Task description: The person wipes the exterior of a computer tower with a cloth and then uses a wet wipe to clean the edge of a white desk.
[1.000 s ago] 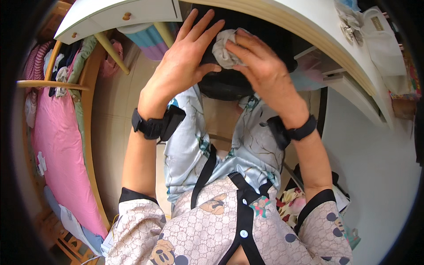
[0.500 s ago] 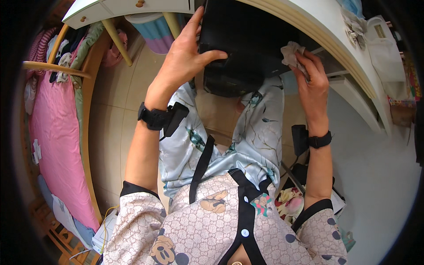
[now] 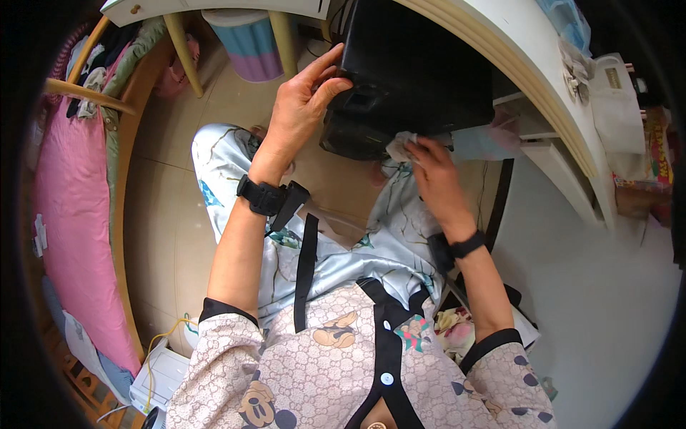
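The box point(image 3: 421, 64), black, sits ahead of the person, in front of the knees and partly under the desk point(image 3: 475, 25), whose pale edge hides its upper right side. A striped bin point(image 3: 250, 44) stands to its left, near a table leg point(image 3: 280, 43); a pale blue and pink bag point(image 3: 480, 143) is just right of it. Farther left is a bed with a pink sheet point(image 3: 75, 214).

The box's near edge slants down to the right, and its body runs away toward the top of the view. Its far end is out of sight, so its long axis cannot be told.

The left hand point(image 3: 304, 107) reaches up with thumb and forefinger parted at the box's near left corner; whether they grip it is unclear. The right hand point(image 3: 436, 175) pinches a crumpled pale cloth point(image 3: 401, 146) by the lower near part of the box, its forearm slanting in from the lower right.
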{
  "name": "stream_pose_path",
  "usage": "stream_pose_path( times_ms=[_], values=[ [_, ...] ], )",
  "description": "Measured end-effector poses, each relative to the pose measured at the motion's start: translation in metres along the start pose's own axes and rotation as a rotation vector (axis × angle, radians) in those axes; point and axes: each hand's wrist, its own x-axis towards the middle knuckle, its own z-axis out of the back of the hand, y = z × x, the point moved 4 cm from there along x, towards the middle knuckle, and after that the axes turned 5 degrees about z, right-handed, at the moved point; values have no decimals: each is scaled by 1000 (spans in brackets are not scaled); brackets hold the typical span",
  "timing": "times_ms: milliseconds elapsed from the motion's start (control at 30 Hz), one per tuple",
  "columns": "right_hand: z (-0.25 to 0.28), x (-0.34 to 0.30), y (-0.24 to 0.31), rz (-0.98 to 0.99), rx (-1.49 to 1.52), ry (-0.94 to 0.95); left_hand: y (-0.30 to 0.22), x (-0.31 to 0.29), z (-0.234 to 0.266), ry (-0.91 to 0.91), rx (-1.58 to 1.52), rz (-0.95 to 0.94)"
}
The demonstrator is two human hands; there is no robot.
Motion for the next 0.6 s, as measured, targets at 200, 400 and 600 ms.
stream_pose_path(
  times_ms=[200,400,600],
  values=[
    [-34,32,12,109,-294,262,12,0,8,171,-64,59],
    [-31,37,16,173,-266,292,52,-8,8,288,-231,162],
    [-3,20,0,68,-334,339,75,-9,3,278,-181,173]
  ],
)
